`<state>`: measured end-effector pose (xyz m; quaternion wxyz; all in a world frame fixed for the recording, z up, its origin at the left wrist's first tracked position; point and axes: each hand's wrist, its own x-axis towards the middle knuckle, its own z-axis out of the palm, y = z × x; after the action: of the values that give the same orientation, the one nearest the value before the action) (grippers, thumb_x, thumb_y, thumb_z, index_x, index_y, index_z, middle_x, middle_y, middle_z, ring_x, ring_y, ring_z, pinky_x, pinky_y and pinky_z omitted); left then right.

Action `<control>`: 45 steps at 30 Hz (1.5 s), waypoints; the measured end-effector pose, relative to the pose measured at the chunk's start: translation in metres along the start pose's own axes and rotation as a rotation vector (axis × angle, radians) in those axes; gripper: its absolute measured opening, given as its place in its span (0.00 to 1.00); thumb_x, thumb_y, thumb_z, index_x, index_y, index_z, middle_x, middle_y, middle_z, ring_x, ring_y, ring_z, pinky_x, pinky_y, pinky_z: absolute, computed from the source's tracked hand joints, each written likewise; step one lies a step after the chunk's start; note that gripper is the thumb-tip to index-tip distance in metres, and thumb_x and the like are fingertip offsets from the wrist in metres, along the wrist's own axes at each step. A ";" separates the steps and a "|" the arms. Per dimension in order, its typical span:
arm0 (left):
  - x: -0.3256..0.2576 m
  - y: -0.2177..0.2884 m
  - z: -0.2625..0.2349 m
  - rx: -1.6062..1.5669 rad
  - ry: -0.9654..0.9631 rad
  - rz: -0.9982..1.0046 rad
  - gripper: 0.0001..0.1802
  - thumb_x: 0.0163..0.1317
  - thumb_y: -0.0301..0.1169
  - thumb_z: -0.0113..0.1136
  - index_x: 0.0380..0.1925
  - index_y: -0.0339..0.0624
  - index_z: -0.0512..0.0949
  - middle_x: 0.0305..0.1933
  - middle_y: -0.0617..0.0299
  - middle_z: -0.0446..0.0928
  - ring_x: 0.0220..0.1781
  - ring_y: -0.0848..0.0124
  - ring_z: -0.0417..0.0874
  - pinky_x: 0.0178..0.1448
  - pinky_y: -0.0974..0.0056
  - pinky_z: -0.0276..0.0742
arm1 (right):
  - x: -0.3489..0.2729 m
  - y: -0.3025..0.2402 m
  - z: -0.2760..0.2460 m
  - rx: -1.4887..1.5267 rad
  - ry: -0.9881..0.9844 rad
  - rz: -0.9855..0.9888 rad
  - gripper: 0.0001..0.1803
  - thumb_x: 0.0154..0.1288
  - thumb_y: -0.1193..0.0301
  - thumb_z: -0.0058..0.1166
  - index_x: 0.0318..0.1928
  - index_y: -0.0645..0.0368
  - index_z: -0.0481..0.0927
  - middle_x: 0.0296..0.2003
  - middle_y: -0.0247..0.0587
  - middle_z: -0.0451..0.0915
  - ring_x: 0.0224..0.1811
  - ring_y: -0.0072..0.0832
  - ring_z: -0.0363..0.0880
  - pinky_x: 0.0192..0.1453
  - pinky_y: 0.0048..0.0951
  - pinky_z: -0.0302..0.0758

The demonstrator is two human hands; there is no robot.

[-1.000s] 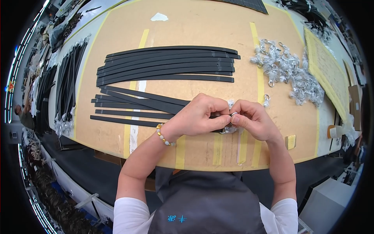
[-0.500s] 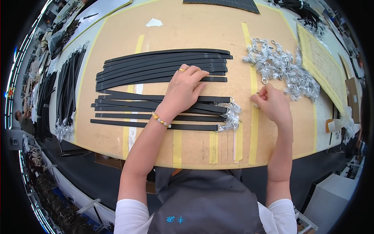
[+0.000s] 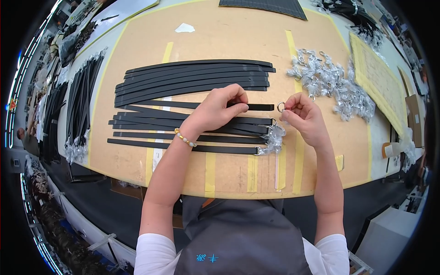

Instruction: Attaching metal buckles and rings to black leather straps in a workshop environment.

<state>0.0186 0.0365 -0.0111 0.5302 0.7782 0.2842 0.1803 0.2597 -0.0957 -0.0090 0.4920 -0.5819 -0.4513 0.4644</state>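
Note:
My left hand (image 3: pixel 216 108) pinches a black strap (image 3: pixel 262 107), whose squared end sticks out to the right of the fingers. Opposite that end, my right hand (image 3: pixel 304 118) grips a metal ring (image 3: pixel 278 106) between thumb and fingers; a small gap separates ring and strap. Whatever else the ring is fixed to is hidden in the palm. Beyond the left hand lies a row of plain black straps (image 3: pixel 192 81). Nearer me, several straps (image 3: pixel 183 147) carry rings and plastic-wrapped metal hardware (image 3: pixel 275 138) at their right ends.
A heap of plastic-wrapped metal clasps (image 3: pixel 331 81) lies at the right, beside a yellow-edged board (image 3: pixel 380 75). Bundles of black straps (image 3: pixel 83 101) hang together at the left. A dark mat (image 3: pixel 263 6) sits at the far edge, and yellow tape strips mark the tabletop (image 3: pixel 229 39).
My left hand has drawn one strap from the far row toward me. My right hand has moved left from near the clasp heap, bringing the ring close to the strap's end.

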 end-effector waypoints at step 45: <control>-0.030 0.033 0.044 0.177 0.158 0.456 0.13 0.49 0.23 0.71 0.36 0.41 0.82 0.28 0.63 0.81 0.27 0.70 0.84 0.30 0.69 0.81 | -0.023 -0.012 0.038 0.195 -0.209 0.148 0.04 0.64 0.76 0.61 0.36 0.64 0.80 0.29 0.26 0.78 0.30 0.08 0.72 0.33 0.16 0.68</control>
<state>0.0292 -0.0227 0.0035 0.3817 0.8492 0.1563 0.3298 0.2182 -0.1110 0.0022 0.4610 -0.5117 -0.4086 0.5988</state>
